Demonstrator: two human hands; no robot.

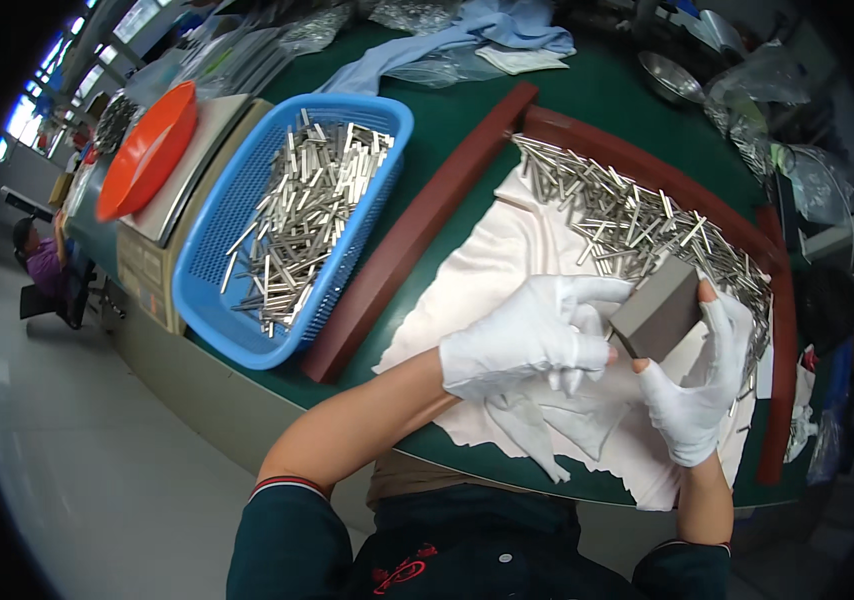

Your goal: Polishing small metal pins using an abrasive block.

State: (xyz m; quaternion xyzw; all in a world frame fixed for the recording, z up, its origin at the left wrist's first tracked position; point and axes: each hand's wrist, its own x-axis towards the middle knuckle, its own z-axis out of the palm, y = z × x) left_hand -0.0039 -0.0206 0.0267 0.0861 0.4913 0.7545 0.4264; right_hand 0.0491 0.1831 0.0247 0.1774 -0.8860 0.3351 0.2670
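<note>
A grey-brown rectangular block (659,312), like a sanding block, is held tilted above the pale cloth (467,290). My right hand (699,385), in a white glove with bare fingertips, grips it between thumb and fingers at its right and lower edges. At the block's left side is my left hand (537,335), gloved the same way. Its index finger reaches the block's upper left edge, and the thumb and other fingers are curled in; what they pinch is too small to make out. Just beyond the block lies a heap of short metal rods (637,225).
Dark red wooden bars (417,235) frame the cloth on the green table (407,300). To the left stands a blue plastic basket (192,290) of similar rods, beside an orange bowl (152,150). A crumpled white glove (557,425) lies near the front edge. Far left, a person (47,262) sits.
</note>
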